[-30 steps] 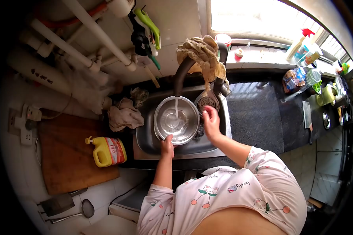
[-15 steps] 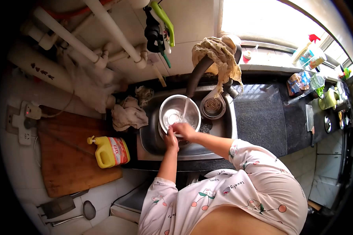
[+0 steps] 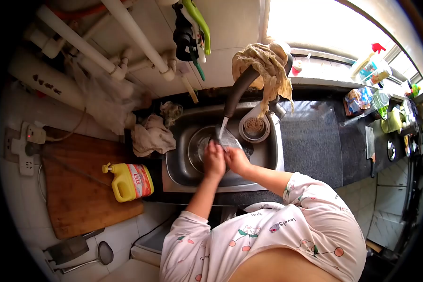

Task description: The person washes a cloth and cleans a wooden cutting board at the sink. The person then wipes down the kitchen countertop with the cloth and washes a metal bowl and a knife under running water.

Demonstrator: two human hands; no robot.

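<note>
Both my hands are over the steel sink [image 3: 174,169], under the running faucet [image 3: 234,96]. My left hand [image 3: 214,159] and my right hand [image 3: 238,160] are close together, fingers curled on the rim of a metal bowl [image 3: 229,140]. The bowl looks tipped on its side, its shiny surface in the water stream; the hands hide much of it. Below them, at the left of the basin, lies a round metal vessel [image 3: 192,149]. A round strainer [image 3: 254,127] sits at the sink's right corner. A beige cloth [image 3: 263,68] drapes over the faucet.
Crumpled rags [image 3: 152,136] lie left of the sink. A yellow detergent jug [image 3: 131,182] stands by a wooden cutting board [image 3: 80,202]. On the right, a cleaver [image 3: 370,145] lies on the black counter [image 3: 310,150]. Pipes [image 3: 138,35] run along the wall.
The metal bowl, upright and catching water before, is now tipped over. My left hand has moved slightly right, and the round vessel beneath has come into view.
</note>
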